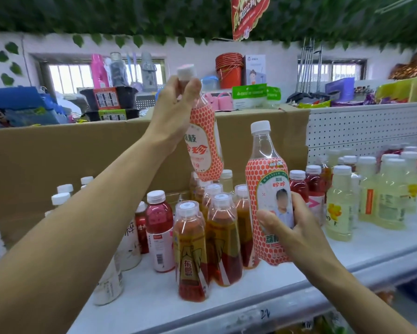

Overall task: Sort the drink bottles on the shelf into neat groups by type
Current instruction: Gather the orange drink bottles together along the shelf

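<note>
Both drinks are clear bottles with white caps and orange honeycomb-patterned labels. The left hand [172,112] has its fingers clamped round the neck of the raised bottle [205,145], tilted above the amber bottles [223,237] on the shelf [383,244]. The right hand [291,227] has its fingers wrapped round the lower part of the upright bottle [266,179], just right of the amber bottles.

Clear, glossy plastic is seen in the upright honeycomb-label bottle [266,179] and the tilted honeycomb-label bottle [207,150], both sleeved in shiny film. The upright one's white cap [260,127] is ribbed plastic. The cardboard box [70,153] is matt brown; the perforated back panel [371,124] is smooth white.
</note>
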The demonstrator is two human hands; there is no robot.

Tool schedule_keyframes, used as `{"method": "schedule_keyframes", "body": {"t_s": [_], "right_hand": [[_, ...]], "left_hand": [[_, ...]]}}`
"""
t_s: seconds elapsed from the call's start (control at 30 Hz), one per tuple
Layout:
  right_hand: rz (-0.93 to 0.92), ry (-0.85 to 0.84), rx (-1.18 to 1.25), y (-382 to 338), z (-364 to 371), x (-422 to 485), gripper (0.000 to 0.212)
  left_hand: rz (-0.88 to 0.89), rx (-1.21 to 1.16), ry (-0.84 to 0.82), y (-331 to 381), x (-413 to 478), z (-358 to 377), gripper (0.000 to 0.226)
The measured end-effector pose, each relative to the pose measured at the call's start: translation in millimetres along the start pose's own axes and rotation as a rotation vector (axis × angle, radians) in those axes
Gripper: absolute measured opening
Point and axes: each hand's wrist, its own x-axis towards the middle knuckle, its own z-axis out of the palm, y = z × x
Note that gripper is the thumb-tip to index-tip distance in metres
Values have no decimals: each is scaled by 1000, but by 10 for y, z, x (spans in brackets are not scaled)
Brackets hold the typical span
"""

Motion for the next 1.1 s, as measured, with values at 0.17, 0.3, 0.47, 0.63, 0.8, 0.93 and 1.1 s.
{"method": "schedule_keyframes", "body": {"t_s": [0.17,0.3,0.47,0.63,0.8,0.93,1.1], "right_hand": [[-11,34,-14,17,-284,-93,53],[-2,64,-60,88,-639,-235,62],[47,131,-98,206,-1161,-498,58],[92,186,-200,290,-1687,-771,65],[139,244,-217,402,-2110,-837,57],[186,282,-224,552,-2438,-744,59],[216,329,-265,774,-2889,-533,56]], "left_hand": [[7,-101,92,326,-139,385,20],[-71,-162,9,439,-365,734,25],[-184,-265,-73,404,-744,1324,30],[-278,-258,-125,309,-1102,1959,29],[-342,-279,-187,234,-1258,2525,27],[-378,-273,-214,156,-1290,2965,36],[-421,-357,-253,72,-1305,3550,34]]}}
